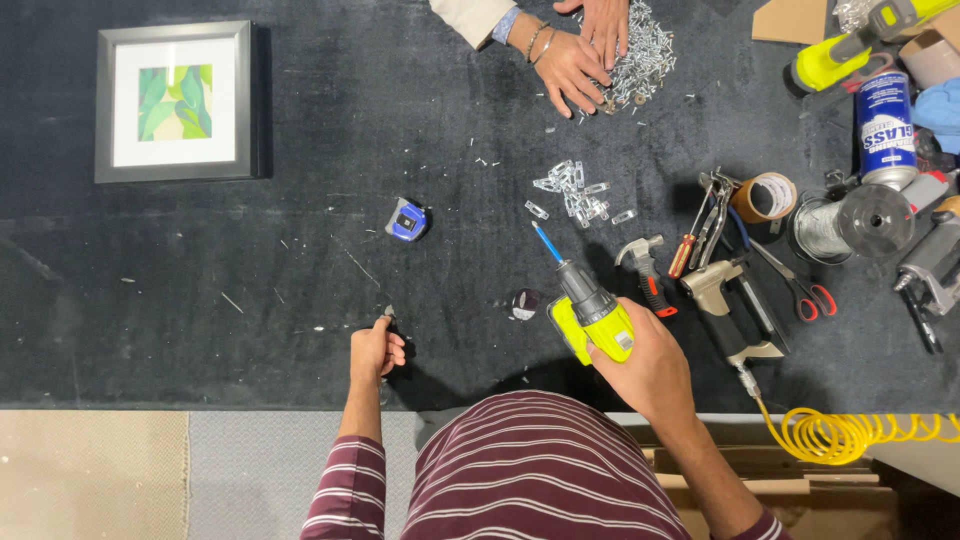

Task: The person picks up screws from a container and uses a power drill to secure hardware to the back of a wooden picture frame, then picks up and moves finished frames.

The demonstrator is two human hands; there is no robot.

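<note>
Nearest the camera, the right hand (648, 368) is wrapped fully around the grip of a yellow-green cordless drill (590, 315), which it holds just above the black table mat (300, 260) with a blue-shanked bit (546, 242) pointing up and to the left, away from the person. To the left of the drill, the left hand (376, 348) is curled nearly shut, its fingertips pinching a small metal piece (388, 313) against the mat; what that piece is cannot be told. Between this hand and the drill, just left of the drill body, sits a small dark round object (522, 303). Right of the drill lie a hammer with a red and black handle (645, 270), a red-handled screwdriver (683, 256), pliers (714, 215) and a pneumatic nail gun (728, 310) with a coiled yellow air hose (850, 433) running off to the right. Farther left of the drill and a little beyond it rests a blue tape measure (407, 219). Just beyond the tip of the bit is a loose cluster of small metal clips (577, 192). Far beyond the drill and well to its left lies a dark framed picture of green leaves (176, 101). At the far edge, straight beyond the drill, another person's two hands (580, 45) rest spread on a heap of screws (640, 50).
</note>
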